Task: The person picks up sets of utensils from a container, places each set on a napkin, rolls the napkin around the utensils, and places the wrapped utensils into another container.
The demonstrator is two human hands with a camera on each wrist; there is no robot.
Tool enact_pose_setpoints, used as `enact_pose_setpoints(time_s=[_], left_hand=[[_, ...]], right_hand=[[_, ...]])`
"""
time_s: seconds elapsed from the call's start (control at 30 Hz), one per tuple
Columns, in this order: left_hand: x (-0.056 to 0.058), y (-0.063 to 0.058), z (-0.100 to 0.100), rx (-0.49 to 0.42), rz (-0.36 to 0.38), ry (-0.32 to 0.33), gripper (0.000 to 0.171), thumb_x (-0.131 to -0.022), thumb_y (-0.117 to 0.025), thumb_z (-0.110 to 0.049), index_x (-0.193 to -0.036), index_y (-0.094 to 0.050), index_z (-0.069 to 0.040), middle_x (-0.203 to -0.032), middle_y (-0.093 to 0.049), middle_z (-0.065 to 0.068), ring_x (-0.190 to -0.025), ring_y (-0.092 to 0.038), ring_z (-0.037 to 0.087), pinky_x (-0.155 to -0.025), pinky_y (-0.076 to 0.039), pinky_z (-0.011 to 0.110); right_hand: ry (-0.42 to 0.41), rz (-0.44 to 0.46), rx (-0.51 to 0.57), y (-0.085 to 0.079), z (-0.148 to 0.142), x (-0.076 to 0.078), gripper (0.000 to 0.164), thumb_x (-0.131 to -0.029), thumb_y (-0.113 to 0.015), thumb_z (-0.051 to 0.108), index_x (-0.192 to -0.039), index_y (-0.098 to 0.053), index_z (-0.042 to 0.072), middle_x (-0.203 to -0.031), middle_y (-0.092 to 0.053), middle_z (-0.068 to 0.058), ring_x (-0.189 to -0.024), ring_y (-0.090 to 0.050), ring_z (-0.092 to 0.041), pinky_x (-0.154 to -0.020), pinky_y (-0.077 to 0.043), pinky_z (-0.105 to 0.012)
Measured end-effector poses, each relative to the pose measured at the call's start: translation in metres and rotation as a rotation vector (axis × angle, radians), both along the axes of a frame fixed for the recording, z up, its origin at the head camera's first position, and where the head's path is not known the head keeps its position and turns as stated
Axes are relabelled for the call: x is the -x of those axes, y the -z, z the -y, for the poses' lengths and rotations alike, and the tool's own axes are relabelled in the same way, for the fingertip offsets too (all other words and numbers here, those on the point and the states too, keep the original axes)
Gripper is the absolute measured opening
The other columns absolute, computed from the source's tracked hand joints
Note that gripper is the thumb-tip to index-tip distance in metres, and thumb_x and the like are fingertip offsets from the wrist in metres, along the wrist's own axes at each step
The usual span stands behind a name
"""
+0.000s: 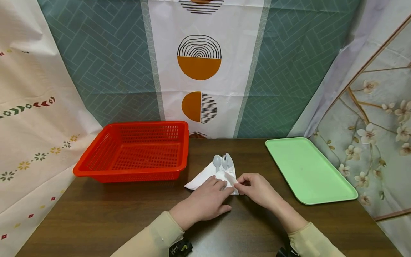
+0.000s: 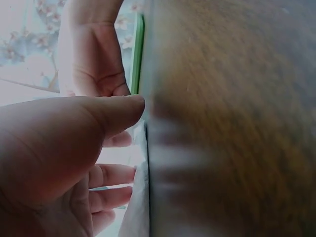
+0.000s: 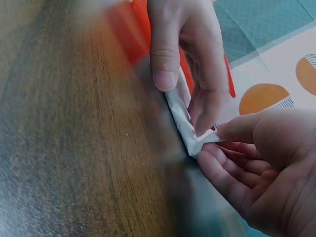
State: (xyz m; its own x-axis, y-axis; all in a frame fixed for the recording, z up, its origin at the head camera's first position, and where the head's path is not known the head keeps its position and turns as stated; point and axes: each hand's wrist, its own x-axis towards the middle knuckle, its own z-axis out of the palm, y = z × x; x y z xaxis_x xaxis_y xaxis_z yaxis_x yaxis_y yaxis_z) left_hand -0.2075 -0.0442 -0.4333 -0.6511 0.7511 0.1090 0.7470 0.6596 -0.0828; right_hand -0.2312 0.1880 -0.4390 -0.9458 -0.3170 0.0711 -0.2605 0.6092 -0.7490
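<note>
A white napkin (image 1: 202,177) lies on the table in the middle of the head view. Part of it is folded over the lower ends of a grey plastic spoon (image 1: 217,162), a fork (image 1: 224,163) and a knife (image 1: 229,160), whose tops stick out at the far side. With fingers stretched out, my left hand (image 1: 207,200) rests on the near part of the napkin. My right hand (image 1: 257,189) pinches the napkin's right edge between thumb and fingers; the right wrist view shows this pinched napkin corner (image 3: 197,145) close up.
To the left stands a red plastic basket (image 1: 128,174) with slotted walls. On the right lies a light green tray (image 1: 311,171). Patterned cloths (image 1: 282,71) hang behind and at both sides of the brown wooden table (image 1: 128,203).
</note>
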Motion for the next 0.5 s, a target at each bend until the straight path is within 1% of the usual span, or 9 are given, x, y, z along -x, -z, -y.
enact_pose_setpoints(time_s=[0.03, 0.07, 0.1, 0.17, 0.27, 0.3, 0.43, 0.5], left_hand=[[0.000, 0.000, 0.000, -0.007, 0.017, -0.002, 0.055, -0.104, -0.075, -0.049, -0.149, -0.064, -0.021, -0.135, -0.069, 0.003, -0.130, -0.063, 0.023, -0.124, -0.038, 0.044], [0.000, -0.001, 0.000, -0.015, 0.035, -0.005, 0.056, -0.104, -0.076, -0.049, -0.149, -0.062, -0.020, -0.137, -0.069, 0.003, -0.132, -0.062, 0.023, -0.125, -0.037, 0.046], [0.000, -0.001, 0.000, -0.022, 0.055, -0.011, 0.057, -0.104, -0.076, -0.048, -0.150, -0.060, -0.019, -0.138, -0.068, 0.004, -0.134, -0.062, 0.023, -0.127, -0.035, 0.048], [0.001, -0.002, 0.001, -0.036, 0.091, -0.019, 0.059, -0.104, -0.076, -0.046, -0.152, -0.057, -0.019, -0.140, -0.068, 0.004, -0.137, -0.061, 0.023, -0.128, -0.033, 0.049], [0.002, -0.003, 0.002, -0.073, 0.129, -0.024, 0.060, -0.104, -0.076, -0.039, -0.155, -0.052, -0.018, -0.139, -0.069, 0.005, -0.136, -0.062, 0.021, -0.128, -0.033, 0.049], [0.003, -0.003, 0.003, -0.086, 0.135, -0.023, 0.061, -0.105, -0.076, -0.036, -0.157, -0.050, -0.018, -0.136, -0.071, 0.005, -0.134, -0.064, 0.021, -0.128, -0.034, 0.049], [0.006, -0.003, 0.005, -0.158, 0.161, -0.012, 0.072, -0.103, -0.074, -0.021, -0.167, -0.041, -0.018, -0.121, -0.075, 0.004, -0.121, -0.068, 0.019, -0.124, -0.039, 0.045], [0.007, -0.001, 0.006, -0.189, 0.173, -0.013, 0.079, -0.103, -0.072, -0.016, -0.172, -0.035, -0.017, -0.115, -0.076, 0.004, -0.115, -0.070, 0.019, -0.121, -0.041, 0.042]], right_hand=[[-0.009, -0.007, 0.008, 0.001, -0.001, 0.000, 0.012, -0.103, -0.079, 0.024, -0.092, -0.078, 0.018, -0.077, -0.069, 0.006, -0.073, -0.061, -0.015, -0.065, -0.047, -0.031], [-0.035, -0.038, 0.025, 0.008, -0.004, 0.003, 0.013, -0.104, -0.078, 0.026, -0.093, -0.078, 0.018, -0.077, -0.069, 0.007, -0.072, -0.059, -0.014, -0.064, -0.045, -0.030], [-0.042, -0.046, 0.032, 0.008, -0.004, 0.003, 0.013, -0.104, -0.078, 0.027, -0.093, -0.078, 0.019, -0.077, -0.069, 0.007, -0.071, -0.059, -0.014, -0.063, -0.045, -0.031], [-0.051, -0.052, 0.039, 0.008, -0.005, 0.003, 0.014, -0.104, -0.078, 0.028, -0.093, -0.078, 0.019, -0.077, -0.068, 0.007, -0.070, -0.059, -0.015, -0.061, -0.046, -0.032], [-0.036, -0.039, 0.013, 0.008, -0.004, 0.004, 0.013, -0.104, -0.078, 0.027, -0.093, -0.078, 0.019, -0.078, -0.068, 0.007, -0.071, -0.059, -0.015, -0.063, -0.046, -0.031], [-0.015, -0.014, -0.009, 0.001, -0.001, 0.001, 0.012, -0.103, -0.079, 0.025, -0.092, -0.078, 0.019, -0.078, -0.068, 0.007, -0.072, -0.061, -0.016, -0.064, -0.048, -0.032], [-0.009, -0.009, -0.063, -0.001, 0.002, 0.001, 0.009, -0.103, -0.079, 0.021, -0.094, -0.079, 0.019, -0.080, -0.068, 0.008, -0.075, -0.061, -0.014, -0.069, -0.049, -0.030], [-0.018, -0.015, -0.082, -0.002, 0.003, 0.000, 0.006, -0.102, -0.080, 0.021, -0.096, -0.080, 0.018, -0.083, -0.069, 0.008, -0.078, -0.061, -0.013, -0.071, -0.050, -0.031]])
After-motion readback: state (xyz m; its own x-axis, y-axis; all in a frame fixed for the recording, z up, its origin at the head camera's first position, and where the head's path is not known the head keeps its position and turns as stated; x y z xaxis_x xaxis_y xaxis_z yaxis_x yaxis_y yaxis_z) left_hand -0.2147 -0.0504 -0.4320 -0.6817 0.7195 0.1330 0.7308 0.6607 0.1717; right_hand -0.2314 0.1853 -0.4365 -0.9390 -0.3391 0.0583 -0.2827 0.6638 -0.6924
